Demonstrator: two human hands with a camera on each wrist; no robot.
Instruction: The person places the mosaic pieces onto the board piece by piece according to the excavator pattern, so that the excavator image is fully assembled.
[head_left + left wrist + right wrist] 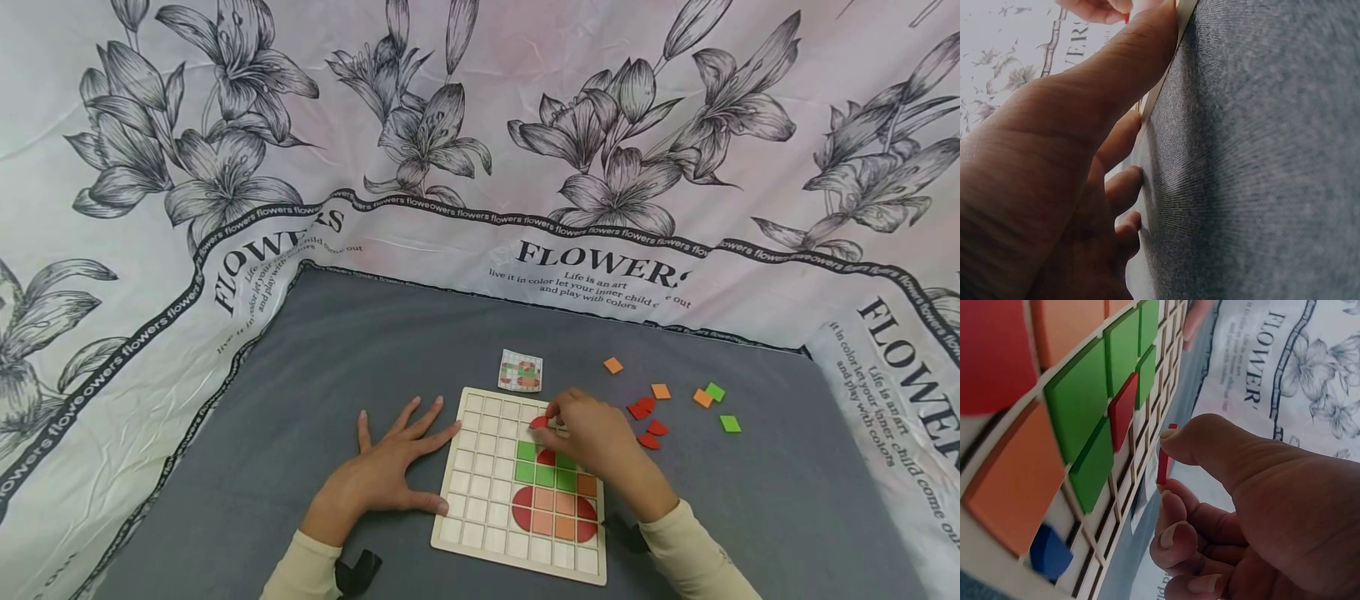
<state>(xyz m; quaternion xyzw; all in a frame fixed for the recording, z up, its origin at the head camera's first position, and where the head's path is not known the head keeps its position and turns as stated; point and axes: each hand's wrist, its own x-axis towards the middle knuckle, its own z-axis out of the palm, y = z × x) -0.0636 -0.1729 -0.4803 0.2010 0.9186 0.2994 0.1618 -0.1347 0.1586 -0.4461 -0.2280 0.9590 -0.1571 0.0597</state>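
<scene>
A wooden grid board [476, 485] lies on the grey cloth. Green square tiles [545, 475], orange square tiles [565, 527] and red rounded tiles [522, 507] fill several cells on its right side. My right hand [596, 437] is over the board's upper right, pinching a red tile [1163, 465] between thumb and fingertip. In the right wrist view the tile is edge-on, apart from the grid. My left hand [386, 475] spreads its fingers at the board's left edge, the thumb touching the rim. Some cells are hidden under the right hand.
A small pattern card [521, 372] lies just beyond the board. Loose orange tiles [613, 365], red tiles [649, 440] and green tiles [730, 424] are scattered to the right. A white flower-printed cloth [420, 242] rises behind and at both sides.
</scene>
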